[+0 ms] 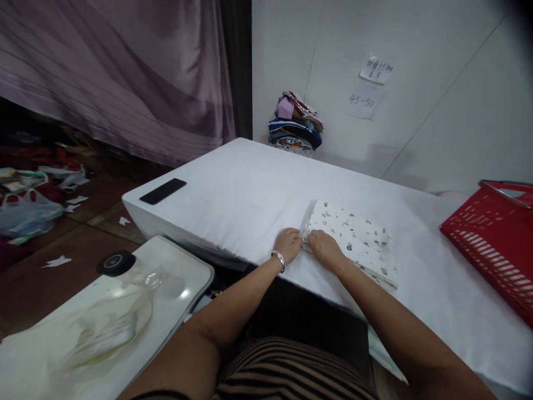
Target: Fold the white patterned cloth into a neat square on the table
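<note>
A folded white cloth [353, 230] with a small dark print lies flat on the white-covered table, its layered folds showing along the near edge. A greyish, see-through-looking strip runs down its left side; whether this is plastic wrapping I cannot tell. My right hand [325, 249] rests on the cloth's near left corner, fingers curled and closed on its edge. Close beside it, my left hand [288, 244], with a silver bracelet [278, 260] on the wrist, has its fingers bent together against the same corner. The fingertips of both hands are partly hidden.
The white table [245, 183] carries a black phone [163, 191] at far left. A red basket [493, 239] stands at right. Folded clothes [295, 125] are stacked by the wall. Left of me, a cream surface [166, 311] holds a round black object [116, 263] and clear plastic.
</note>
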Tool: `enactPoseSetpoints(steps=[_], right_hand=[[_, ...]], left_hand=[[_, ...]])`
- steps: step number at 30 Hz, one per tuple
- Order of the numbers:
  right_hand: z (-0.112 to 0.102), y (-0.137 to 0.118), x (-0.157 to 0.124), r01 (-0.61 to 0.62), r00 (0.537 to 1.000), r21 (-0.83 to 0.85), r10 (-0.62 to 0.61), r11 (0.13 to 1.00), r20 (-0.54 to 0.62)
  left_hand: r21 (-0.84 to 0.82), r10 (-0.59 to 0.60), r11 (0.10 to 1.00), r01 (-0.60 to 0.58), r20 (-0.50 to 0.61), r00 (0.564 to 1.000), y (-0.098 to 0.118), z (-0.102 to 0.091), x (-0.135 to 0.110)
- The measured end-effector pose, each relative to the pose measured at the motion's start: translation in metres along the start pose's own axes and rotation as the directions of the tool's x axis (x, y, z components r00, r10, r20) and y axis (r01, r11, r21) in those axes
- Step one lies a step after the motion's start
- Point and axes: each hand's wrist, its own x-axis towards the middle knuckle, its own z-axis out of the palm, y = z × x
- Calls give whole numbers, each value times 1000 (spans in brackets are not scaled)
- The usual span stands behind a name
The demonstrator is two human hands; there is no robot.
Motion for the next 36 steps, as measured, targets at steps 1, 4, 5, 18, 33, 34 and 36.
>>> enactPoseSetpoints(steps=[1,4,5,18,33,34,36], right_hand=[[2,0,-1,-4,1000,2,4,1000,-14],[8,-3,-4,-41,997,16,42,999,-60],[10,-4,-6,-59,995,30,61,998,-75],[19,43,-122,-248,906,220,306,943,-293],[11,98,-183,-579,318,786,828,-216,462],[8,101,-177,-575,314,774,803,-264,506],[4,108,-169,-587,316,748,763,-310,564]], left_hand=[[5,-8,1000,8,9,1000,0,0,2],[74,-25,997,23,28,999,1,1,6],[105,-21,994,17,36,999,2,1,7],[166,-31,986,14,100,995,2,-1,13],[301,-292,936,184,367,883,26,-18,45],[303,-306,933,193,388,869,28,-17,48],[323,-319,927,191,412,853,33,-14,51]])
